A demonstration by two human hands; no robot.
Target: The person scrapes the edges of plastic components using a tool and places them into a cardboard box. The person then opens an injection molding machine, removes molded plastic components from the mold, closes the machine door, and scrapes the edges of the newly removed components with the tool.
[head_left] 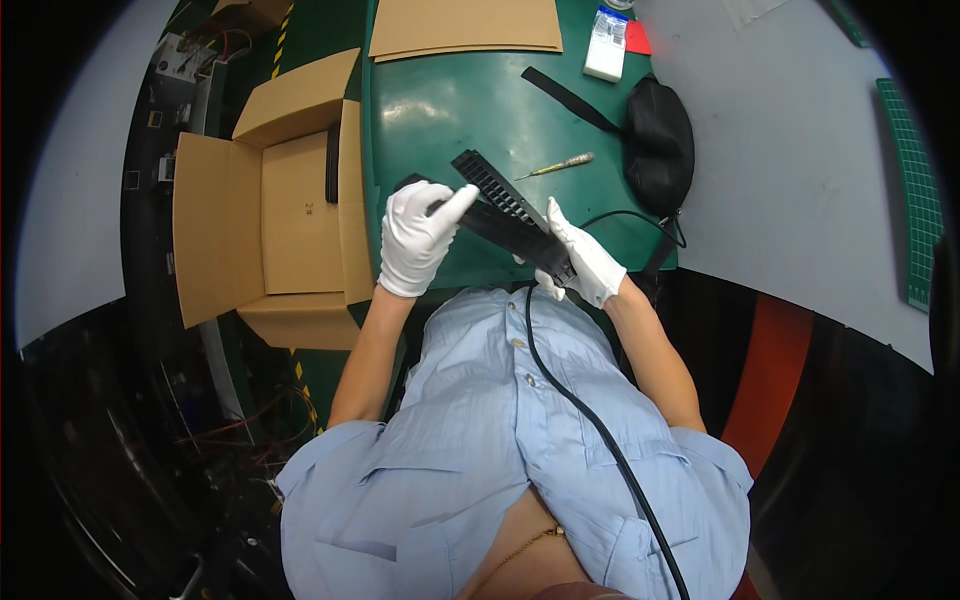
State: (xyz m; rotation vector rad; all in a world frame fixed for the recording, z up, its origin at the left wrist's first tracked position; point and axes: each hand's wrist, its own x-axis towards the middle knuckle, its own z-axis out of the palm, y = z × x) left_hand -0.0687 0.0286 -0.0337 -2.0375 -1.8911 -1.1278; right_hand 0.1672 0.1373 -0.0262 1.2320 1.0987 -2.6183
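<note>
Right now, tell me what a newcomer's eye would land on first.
Most likely the white-gloved left hand and right hand near the centre, holding a long black strip with a slotted strip angled beside it. After that, the open cardboard box left of the green table, and the black pouch by the table's right edge.

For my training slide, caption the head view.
White-gloved left hand and right hand hold long black parts at a green table, open cardboard box alongside.
</note>
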